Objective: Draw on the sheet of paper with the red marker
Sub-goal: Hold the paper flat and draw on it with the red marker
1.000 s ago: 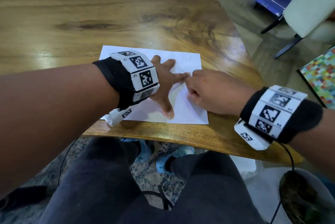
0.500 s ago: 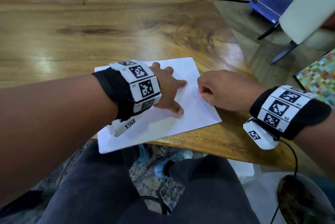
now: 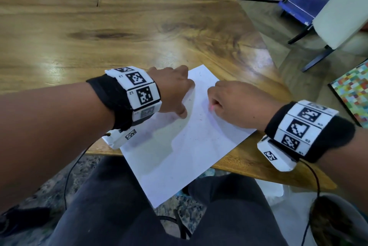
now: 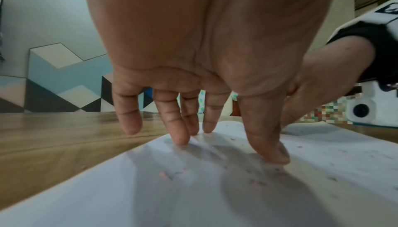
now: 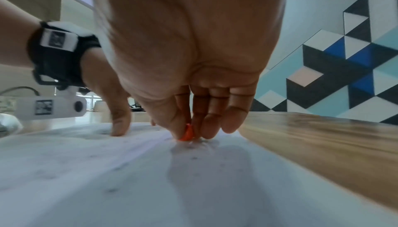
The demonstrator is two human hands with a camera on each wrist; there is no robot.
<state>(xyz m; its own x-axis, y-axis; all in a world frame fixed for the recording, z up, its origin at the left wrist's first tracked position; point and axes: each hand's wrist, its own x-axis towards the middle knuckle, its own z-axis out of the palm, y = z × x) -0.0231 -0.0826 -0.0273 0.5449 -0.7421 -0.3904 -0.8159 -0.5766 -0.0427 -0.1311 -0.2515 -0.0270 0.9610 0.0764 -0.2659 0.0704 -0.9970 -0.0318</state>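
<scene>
I see a white sheet of paper [image 3: 179, 146] with faint dark specks at centre frame, on a brown grained wooden table [image 3: 99, 26]. A red-orange marker tip [image 5: 186, 132] shows. My black wristbands [image 3: 111, 102] carry black-and-white square codes; a multicoloured checkered panel [image 3: 352, 94] sits at right.

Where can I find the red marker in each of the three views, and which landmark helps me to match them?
Head view: the red marker shows only as a small red spot under the right hand, mid-frame on the sheet of paper.
Left wrist view: not visible; the left hand's thumb blocks most of the right hand.
Right wrist view: an orange-red piece pinched at the fingertips, near centre.
Shared landmark: the sheet of paper on the wooden table.
</scene>
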